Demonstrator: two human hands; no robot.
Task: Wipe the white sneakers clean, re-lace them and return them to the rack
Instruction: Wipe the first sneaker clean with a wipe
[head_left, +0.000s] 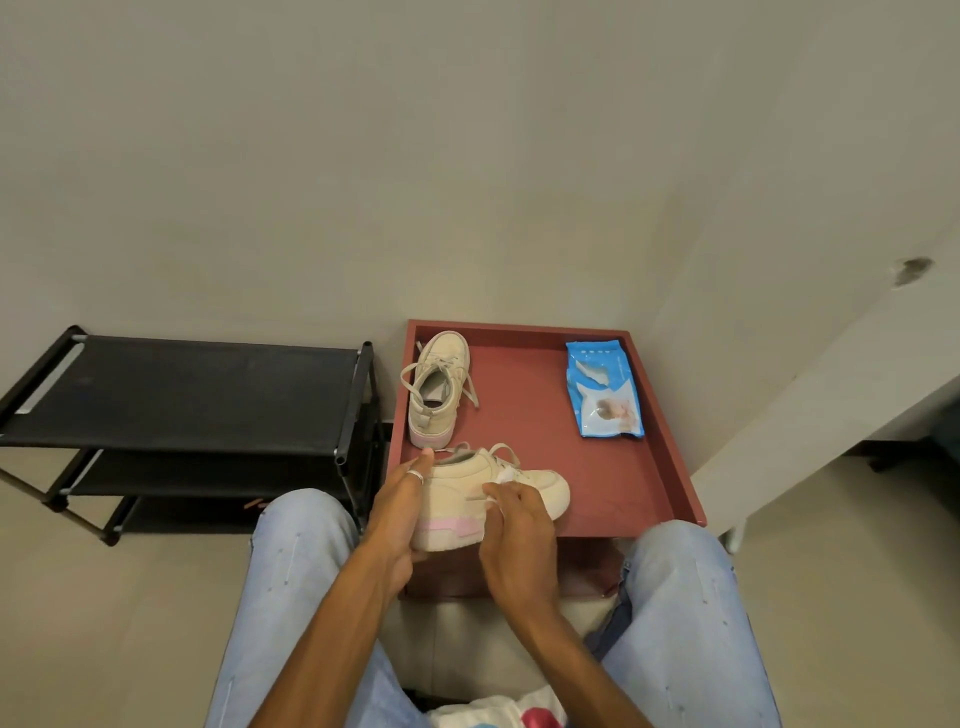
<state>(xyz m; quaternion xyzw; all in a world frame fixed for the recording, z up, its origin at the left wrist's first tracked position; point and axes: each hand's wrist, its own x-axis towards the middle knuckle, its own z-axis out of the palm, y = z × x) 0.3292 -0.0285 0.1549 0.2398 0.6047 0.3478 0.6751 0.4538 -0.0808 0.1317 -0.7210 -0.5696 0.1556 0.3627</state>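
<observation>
1. Plain pale walls meet in a corner behind a low red table (649, 483) with a raised rim, and a person in light jeans sits facing it, knees on either side.
2. Left hand (397, 512) is wrapped around the heel end of the near sneaker (540, 486), thumb up by the collar with a ring on it, fingers under the sole.
3. Right hand (514, 535) is closed on a white wipe (506, 475), pressing it against the side of that sneaker near the laces.
4. That sneaker is tipped on its side above the front part of the table, toe pointing right, its pink sole stripe facing the camera and its laces loose.
5. Second sneaker (439, 387) stands upright on the back left part of the table, toe toward the wall, laces undone and trailing over both sides.
6. Blue wipes pack (605, 387) lies flat at the back right of the table, well apart from both shoes.
7. Black rack (171, 389) stands just left of the table against the wall, its shelves bare where they show.
</observation>
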